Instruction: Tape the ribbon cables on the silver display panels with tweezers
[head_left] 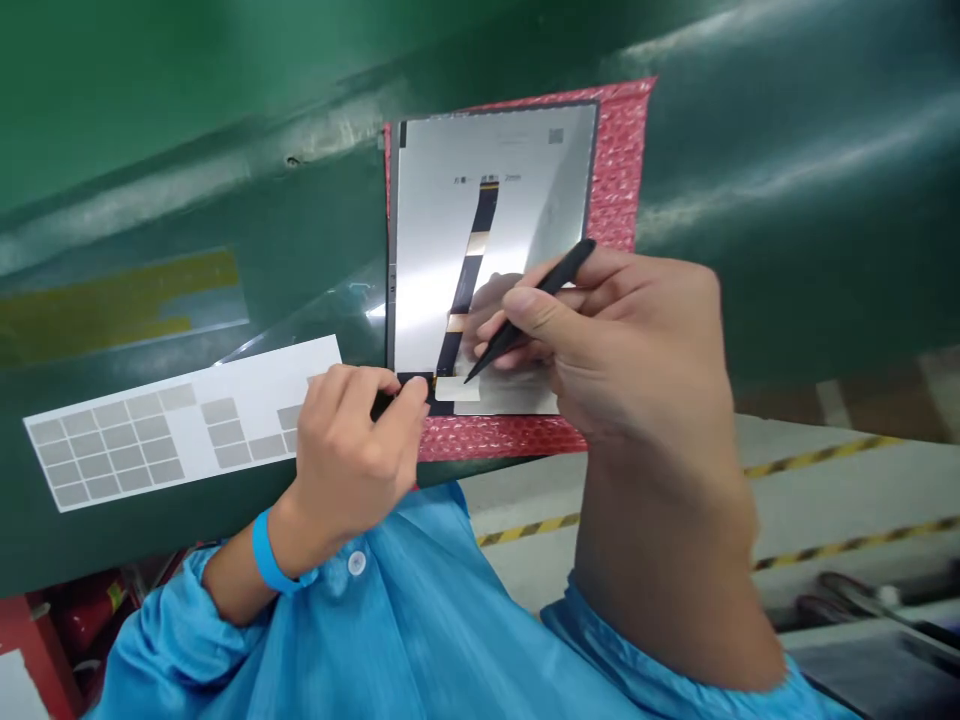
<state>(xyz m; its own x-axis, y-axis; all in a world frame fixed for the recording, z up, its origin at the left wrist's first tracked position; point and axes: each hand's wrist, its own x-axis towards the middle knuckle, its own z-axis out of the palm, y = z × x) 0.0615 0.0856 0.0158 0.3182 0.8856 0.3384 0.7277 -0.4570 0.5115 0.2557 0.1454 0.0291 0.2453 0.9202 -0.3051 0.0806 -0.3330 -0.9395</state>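
Observation:
My right hand (615, 330) is closed round a slim black pointed tool (551, 285), held like a pen. Its tip touches a small pale sticker (457, 389) at the near edge of a display panel (435, 190). My left hand (364, 440) is pinched at the panel's near left corner, with something dark between thumb and fingers that I cannot make out. A dark flat ribbon cable (469, 280) with gold bands runs up the panel's silvery back from beside the sticker. The panel lies on pink bubble wrap (619, 170).
A white sheet of grey rectangular stickers (120, 440), some gone, lies left on the green mat (315, 220). Behind it is a clear strip with yellow tape (120, 305). The table's near edge borders a floor with yellow-black striped lines (817, 458).

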